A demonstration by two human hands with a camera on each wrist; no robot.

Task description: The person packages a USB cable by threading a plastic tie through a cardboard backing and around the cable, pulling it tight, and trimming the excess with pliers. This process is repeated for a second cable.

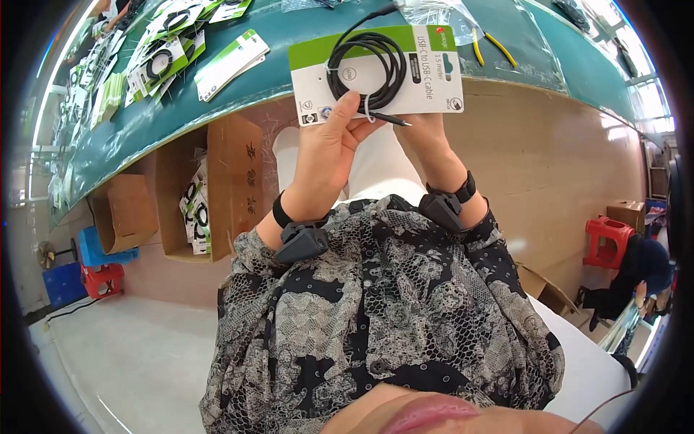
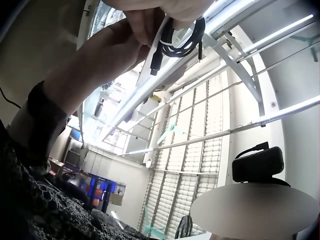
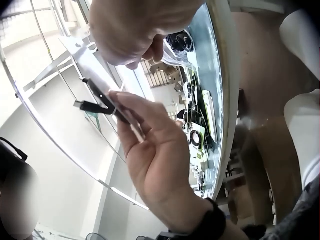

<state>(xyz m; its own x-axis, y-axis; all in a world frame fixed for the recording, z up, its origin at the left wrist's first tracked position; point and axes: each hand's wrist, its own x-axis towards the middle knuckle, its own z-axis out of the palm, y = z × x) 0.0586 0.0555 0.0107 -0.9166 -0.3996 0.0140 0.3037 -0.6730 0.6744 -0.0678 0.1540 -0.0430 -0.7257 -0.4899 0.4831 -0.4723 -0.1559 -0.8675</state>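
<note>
A coiled black USB-C cable [image 1: 394, 61] lies on the front of a green-and-white retail card [image 1: 434, 69], with white ties around the coil. My left hand [image 1: 329, 148] pinches the card's lower left part, thumb on the front beside the coil. Behind the card's lower right part is my right hand [image 1: 426, 134], its fingers hidden in the head view. In the right wrist view, the right hand [image 3: 145, 30] has bent fingers close behind the card; what they hold I cannot tell. Two cable plugs [image 3: 92, 106] stick out past the card's edge.
On the green table [image 1: 289, 87] lie a stack of flat cards [image 1: 231, 65] and a pile of carded cables [image 1: 163, 61]. Yellow-handled pliers [image 1: 500, 49] and a clear plastic bag [image 1: 434, 11] lie behind the card. Cardboard boxes [image 1: 235, 181] stand under the table; a red stool [image 1: 607, 242] is at right.
</note>
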